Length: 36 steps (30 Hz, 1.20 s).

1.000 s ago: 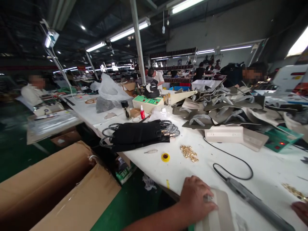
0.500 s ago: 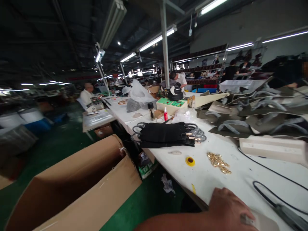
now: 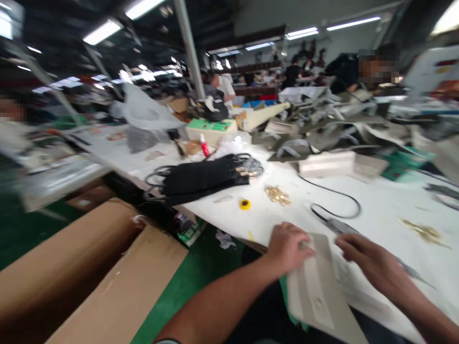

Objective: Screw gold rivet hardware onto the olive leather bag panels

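Observation:
A beige panel (image 3: 311, 296), with a paler strip along it, lies tilted across the table's front edge. My left hand (image 3: 289, 246) is closed on its far end; a small metallic piece shows by the fingertips, too blurred to name. Right of the panel is my right hand (image 3: 373, 260), blurred, with its fingers loosely bent and apart. Behind that hand runs a grey-handled corded tool (image 3: 339, 225) with a long thin tip; I see no grip on it. Gold metal pieces (image 3: 278, 196) lie in a heap beyond my left hand, and more gold pieces (image 3: 425, 231) lie to the right.
A stack of black pieces with cord loops (image 3: 204, 177) lies farther along the white table (image 3: 229, 224). Near it are a yellow roll (image 3: 245, 204) and a red bottle (image 3: 204, 145). An open cardboard box (image 3: 150, 267) stands left. Beige parts (image 3: 326, 165) and co-workers are behind.
The view has swung right and down. My right hand has come into view beside the panel. My left hand remains on the panel, more of which now shows.

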Available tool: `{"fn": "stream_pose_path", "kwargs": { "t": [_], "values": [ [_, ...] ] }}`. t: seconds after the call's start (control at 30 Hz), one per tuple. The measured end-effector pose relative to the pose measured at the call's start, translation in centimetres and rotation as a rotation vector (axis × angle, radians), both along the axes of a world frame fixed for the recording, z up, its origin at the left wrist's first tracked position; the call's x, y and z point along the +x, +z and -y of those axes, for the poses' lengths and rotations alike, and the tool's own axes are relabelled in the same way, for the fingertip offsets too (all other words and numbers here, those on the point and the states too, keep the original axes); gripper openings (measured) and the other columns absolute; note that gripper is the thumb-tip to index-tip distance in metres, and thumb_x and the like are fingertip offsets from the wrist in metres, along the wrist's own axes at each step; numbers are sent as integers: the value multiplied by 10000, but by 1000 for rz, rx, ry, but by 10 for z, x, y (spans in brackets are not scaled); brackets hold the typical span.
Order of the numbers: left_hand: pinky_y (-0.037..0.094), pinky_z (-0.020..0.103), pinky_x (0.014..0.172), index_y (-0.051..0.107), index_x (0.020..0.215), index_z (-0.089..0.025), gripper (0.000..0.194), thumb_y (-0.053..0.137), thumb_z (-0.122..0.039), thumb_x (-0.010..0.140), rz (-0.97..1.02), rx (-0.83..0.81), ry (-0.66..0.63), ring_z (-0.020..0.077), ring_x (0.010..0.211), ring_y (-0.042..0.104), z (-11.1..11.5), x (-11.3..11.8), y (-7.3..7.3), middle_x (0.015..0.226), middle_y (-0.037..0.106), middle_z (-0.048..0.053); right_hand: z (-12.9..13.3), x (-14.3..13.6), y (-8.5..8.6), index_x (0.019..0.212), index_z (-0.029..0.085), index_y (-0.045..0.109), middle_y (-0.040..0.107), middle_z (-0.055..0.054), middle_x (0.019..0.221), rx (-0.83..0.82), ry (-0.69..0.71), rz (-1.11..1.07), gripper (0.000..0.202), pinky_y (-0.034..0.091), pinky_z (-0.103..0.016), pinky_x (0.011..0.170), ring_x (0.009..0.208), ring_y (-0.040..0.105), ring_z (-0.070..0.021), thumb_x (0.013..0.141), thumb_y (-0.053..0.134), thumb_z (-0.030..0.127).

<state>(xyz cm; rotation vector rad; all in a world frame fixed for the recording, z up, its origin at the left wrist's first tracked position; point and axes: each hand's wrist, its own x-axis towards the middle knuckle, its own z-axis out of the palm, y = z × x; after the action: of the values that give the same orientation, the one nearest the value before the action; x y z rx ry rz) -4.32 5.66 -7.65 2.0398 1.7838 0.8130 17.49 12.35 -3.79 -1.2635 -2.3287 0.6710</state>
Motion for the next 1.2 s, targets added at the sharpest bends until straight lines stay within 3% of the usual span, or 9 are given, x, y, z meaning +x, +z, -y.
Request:
{"fn": "stream_pose_path", "kwargs": {
  "t": [0.03,0.1,0.23,0.47,0.67,1.0,1.2],
  "values": [
    [472,428,961,763,969,-255,227,839,-386,800,31,-1,1,250,1101,645,-3,0,-1,1092,800,11,4,-3,-1,887,270,718,712,-55,799,-165,-23,-68,372,571,-363,623,697,682,-246,1007,469,520],
    [436,468,1006,739,1027,-240,252,832,-324,809,81,-4,-13,275,1159,607,-10,-2,-9,1131,776,37,4,-13,-7,879,242,691,674,-22,728,-324,-105,-141,323,539,-352,654,678,654,-226,965,531,509],
    [428,459,1015,716,1018,-248,274,849,-298,784,104,-5,-46,270,1171,596,-16,-2,-19,1113,764,25,-4,-32,-20,862,227,706,713,-29,886,-309,-107,-155,277,497,-343,788,852,656,-222,928,571,460],
    [447,442,994,702,1033,-249,253,816,-332,824,71,9,-32,256,1171,598,-14,-2,-16,1125,759,28,0,-39,-29,869,247,713,699,-22,931,-291,11,-69,207,465,-336,837,898,653,-210,938,560,368],
    [441,446,995,699,1038,-257,236,802,-340,843,70,-5,-39,264,1178,595,-14,-2,-16,1147,761,24,0,-45,-29,852,259,727,727,-29,914,-278,-67,-9,176,468,-339,800,867,662,-222,900,589,357],
    [428,459,1013,698,1064,-257,241,788,-347,859,79,-24,-40,258,1210,587,-15,-2,-15,1188,758,18,-4,-46,-31,794,244,703,718,19,761,-431,-195,-46,153,440,-300,665,707,624,-181,830,673,390],
    [417,469,1031,703,1078,-262,276,800,-371,844,67,-55,-56,270,1233,573,-16,-4,-13,1210,751,23,-19,-48,-25,716,222,676,659,35,653,-549,-137,0,171,386,-277,587,621,557,-151,797,680,373]
  ]
}}
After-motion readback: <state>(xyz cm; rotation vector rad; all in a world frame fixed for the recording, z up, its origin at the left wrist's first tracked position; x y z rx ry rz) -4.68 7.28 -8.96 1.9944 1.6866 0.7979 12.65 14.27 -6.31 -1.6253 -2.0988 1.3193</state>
